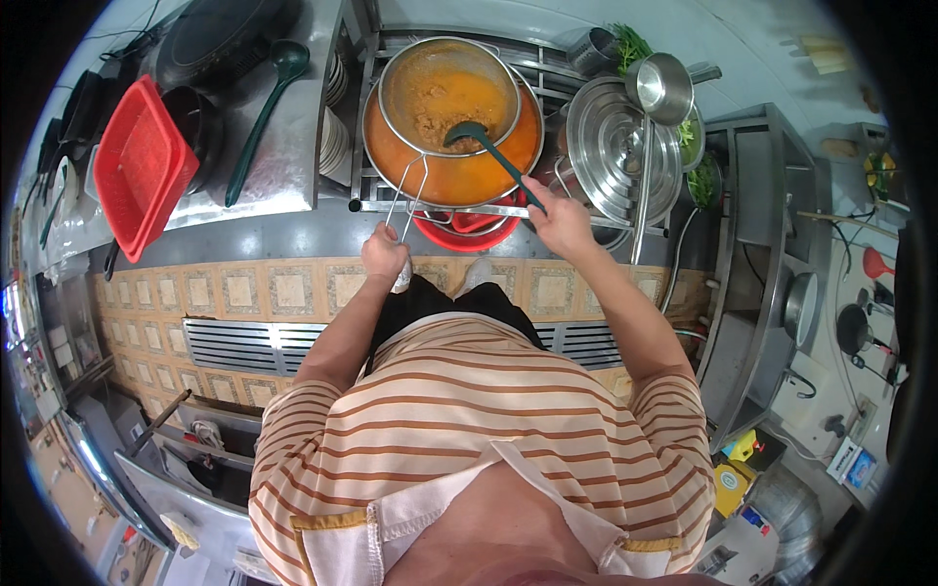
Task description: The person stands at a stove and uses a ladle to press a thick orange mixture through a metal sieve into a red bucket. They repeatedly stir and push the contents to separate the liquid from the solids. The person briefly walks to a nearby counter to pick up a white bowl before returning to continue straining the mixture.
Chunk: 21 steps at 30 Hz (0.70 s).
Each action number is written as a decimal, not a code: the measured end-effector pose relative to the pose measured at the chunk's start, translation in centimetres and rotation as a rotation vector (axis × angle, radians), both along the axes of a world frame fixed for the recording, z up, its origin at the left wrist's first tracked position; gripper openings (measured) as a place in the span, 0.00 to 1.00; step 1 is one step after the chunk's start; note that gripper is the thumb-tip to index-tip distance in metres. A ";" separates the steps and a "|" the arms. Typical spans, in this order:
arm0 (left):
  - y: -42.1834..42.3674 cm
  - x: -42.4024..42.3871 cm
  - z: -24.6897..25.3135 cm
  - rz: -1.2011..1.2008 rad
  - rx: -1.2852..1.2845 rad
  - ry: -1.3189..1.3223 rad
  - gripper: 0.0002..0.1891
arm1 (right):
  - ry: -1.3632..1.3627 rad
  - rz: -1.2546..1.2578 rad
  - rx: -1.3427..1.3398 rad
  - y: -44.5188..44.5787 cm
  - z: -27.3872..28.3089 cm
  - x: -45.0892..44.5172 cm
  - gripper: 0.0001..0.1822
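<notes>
A large round pot (542, 135) of orange-red liquid stands on a metal rack. Over it rests or hangs a round metal strainer (384, 121) with orange liquid and brownish lumpy solids in it. My left hand (386, 251) is closed around the strainer's wire handle (412, 192). In my right hand (560, 220) is the handle of a dark green ladle or spoon (506, 162), its head dipped among the solids near the strainer's front rim. Whether the strainer touches the pot's liquid cannot be told.
A red plastic basin (469, 243) sits below the pot. To the right are a round metal lid (623, 150), a long-handled metal ladle (659, 89) and greens (701, 183). Red baskets (143, 172) and another green spoon (256, 139) lie on the left steel counter (293, 176).
</notes>
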<state>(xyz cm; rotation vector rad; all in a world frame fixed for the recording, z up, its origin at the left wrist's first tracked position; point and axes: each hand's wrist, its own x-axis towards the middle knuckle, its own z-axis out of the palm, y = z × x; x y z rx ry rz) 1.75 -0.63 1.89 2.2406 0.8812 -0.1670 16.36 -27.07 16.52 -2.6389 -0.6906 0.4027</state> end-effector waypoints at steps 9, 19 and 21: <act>-0.4 -0.4 -1.0 -0.018 -0.008 0.048 0.11 | -0.166 -0.008 -0.107 5.1 -4.0 1.9 0.25; -1.2 -0.1 -2.6 0.047 -0.088 -0.121 0.12 | -0.179 -0.095 -0.086 6.9 -2.9 4.5 0.25; -1.4 0.5 -3.0 0.060 -0.109 -0.157 0.12 | -0.174 -0.098 -0.092 7.4 -3.4 5.0 0.26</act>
